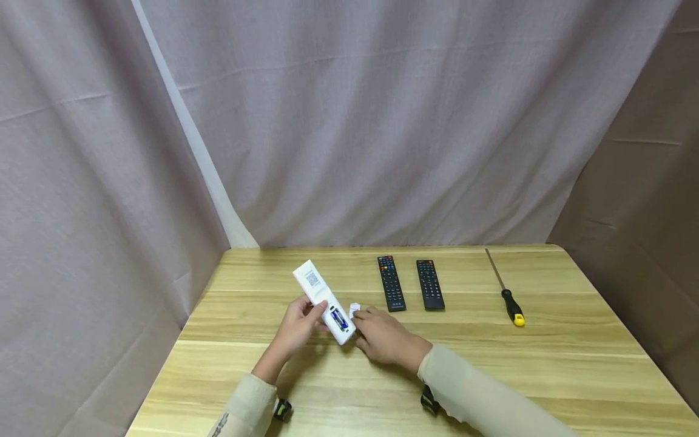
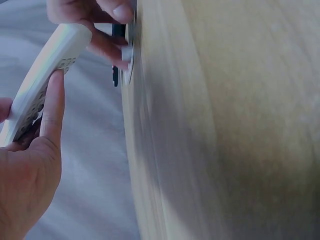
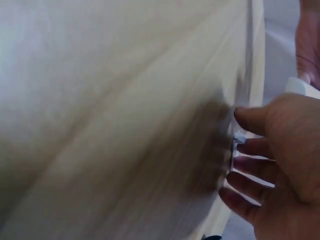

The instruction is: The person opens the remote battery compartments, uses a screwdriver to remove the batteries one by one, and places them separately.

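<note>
My left hand point(image 1: 297, 325) grips a white remote point(image 1: 321, 292) above the table, its back up and its battery compartment uncovered, with batteries point(image 1: 340, 320) inside. The left wrist view shows a finger of that hand along the button side of the remote point(image 2: 42, 65). Just right of the remote, a small white cover point(image 1: 355, 307) lies on the table, partly behind the fingertips of my right hand point(image 1: 384, 337). In the right wrist view those fingers are spread and bent slightly, with the cover point(image 3: 240, 137) at the index fingertip and the thumb apart from it.
Two black remotes point(image 1: 391, 284) point(image 1: 430, 285) lie side by side beyond my right hand. Farther right is a screwdriver point(image 1: 511, 305) with a black and yellow handle. Curtains point(image 1: 382, 133) hang behind and beside the wooden table point(image 1: 546, 364).
</note>
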A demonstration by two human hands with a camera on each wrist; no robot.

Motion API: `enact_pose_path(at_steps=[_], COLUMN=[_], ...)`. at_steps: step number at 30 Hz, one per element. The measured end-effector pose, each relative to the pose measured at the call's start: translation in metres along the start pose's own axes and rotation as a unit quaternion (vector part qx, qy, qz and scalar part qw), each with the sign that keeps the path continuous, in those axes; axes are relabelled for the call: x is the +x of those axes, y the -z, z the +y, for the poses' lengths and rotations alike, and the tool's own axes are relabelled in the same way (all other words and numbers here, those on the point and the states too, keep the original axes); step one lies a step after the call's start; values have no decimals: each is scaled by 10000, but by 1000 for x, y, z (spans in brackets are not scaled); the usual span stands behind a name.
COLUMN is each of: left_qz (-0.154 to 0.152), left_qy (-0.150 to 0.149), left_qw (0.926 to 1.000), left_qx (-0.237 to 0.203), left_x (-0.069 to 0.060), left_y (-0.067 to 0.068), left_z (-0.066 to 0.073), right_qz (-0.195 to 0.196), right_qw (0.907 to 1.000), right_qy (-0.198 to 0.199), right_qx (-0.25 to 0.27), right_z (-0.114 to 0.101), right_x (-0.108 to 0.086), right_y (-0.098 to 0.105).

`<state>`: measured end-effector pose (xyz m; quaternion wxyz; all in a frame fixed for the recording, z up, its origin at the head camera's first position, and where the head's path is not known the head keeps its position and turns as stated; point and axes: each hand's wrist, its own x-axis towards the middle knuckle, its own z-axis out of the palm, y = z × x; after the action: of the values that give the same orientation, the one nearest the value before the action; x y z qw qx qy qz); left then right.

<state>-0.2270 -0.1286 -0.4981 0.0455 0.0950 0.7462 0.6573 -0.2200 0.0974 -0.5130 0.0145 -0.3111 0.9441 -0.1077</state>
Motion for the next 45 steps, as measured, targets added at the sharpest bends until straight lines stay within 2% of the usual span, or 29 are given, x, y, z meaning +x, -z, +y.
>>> enact_pose_path(at_steps=[8, 13, 18, 29, 36, 45], left_qz=[58, 107, 22, -71, -82, -41], left_qy=[-2, 39, 63, 77, 44, 45], left_qw=[10000, 9999, 10000, 9998, 9999, 10000], left_qx=[-3, -22, 47, 176, 143, 61], left_x=[0, 0, 1, -1, 0, 6], left_y=[0, 1, 2, 7, 2, -1], left_z=[-2, -4, -7, -11, -9, -1], right_qz=[-467, -588, -598, -317, -135, 717], right_qw=[9984, 9977, 9976, 9990, 9989, 9965], right_qy=[-251, -331, -331, -42, 0, -97], right_qx=[190, 40, -76, 296, 457, 411], right_z=[15, 23, 25, 23, 22, 27], right_x=[18, 30, 35, 33, 11, -38], right_y=[-2, -2, -1, -5, 8, 48])
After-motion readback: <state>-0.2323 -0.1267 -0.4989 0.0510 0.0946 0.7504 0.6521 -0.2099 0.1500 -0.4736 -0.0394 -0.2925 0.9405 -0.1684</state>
